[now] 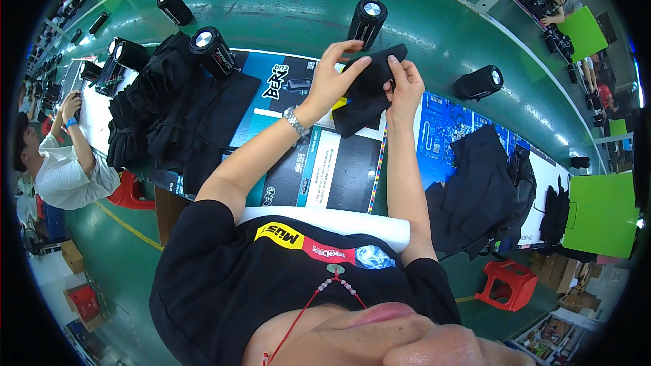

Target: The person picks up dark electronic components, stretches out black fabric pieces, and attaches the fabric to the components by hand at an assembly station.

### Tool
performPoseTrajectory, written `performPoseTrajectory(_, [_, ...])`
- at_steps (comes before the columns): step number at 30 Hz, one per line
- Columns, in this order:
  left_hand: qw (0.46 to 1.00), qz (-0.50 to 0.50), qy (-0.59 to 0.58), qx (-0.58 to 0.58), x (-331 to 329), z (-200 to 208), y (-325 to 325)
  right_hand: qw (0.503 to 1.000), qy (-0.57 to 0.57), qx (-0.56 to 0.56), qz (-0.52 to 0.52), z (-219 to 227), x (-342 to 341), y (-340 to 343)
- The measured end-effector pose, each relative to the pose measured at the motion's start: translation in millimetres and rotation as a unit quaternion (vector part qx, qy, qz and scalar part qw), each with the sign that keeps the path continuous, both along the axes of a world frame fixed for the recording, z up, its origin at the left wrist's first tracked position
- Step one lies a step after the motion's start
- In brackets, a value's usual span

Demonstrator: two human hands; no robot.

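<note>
Over the middle of the table, a black fabric piece (371, 80) is held up between my two hands, its lower part hanging folded. My left hand (337, 71), with a metal watch on its wrist, has its thumb along the fabric's left edge. At the opposite edge my right hand (405, 88) pinches the fabric between thumb and fingers. Just beyond the hands stands a black cylindrical speaker (368, 22) with a silver disc on its end. Part of the fabric hides its lower end.
Black fabric pieces pile up at the left (159, 105) and right (478, 183). More cylindrical speakers stand left (211, 51) and lie right (479, 83). Printed sheets (319, 169) and a white roll (325, 224) lie nearer me. A co-worker (68, 169) sits at the left.
</note>
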State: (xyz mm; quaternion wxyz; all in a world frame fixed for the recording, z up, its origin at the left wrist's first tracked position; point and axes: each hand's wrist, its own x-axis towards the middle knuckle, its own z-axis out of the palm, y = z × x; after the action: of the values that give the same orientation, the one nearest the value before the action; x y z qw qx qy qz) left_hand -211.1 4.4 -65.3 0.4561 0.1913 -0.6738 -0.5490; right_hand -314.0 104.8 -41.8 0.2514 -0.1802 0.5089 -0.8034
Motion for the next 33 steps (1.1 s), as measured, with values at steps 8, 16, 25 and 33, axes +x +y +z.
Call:
performPoseTrajectory(8, [0.795,-0.393,0.03,0.462,9,24,-32,0.993,0.058,-0.002,0.104,39,-6,16])
performPoseTrajectory(16, [0.932,-0.272,-0.032,0.238,-4,36,-11,0.941,0.313,0.116,-0.059,22,0,-4])
performPoseTrajectory(25, [0.955,-0.252,-0.051,0.147,5,71,-22,0.97,-0.01,0.067,0.234,52,4,16])
performPoseTrajectory(33, [0.934,-0.299,-0.036,0.191,4,74,-24,0.971,-0.092,-0.003,0.22,41,-18,22])
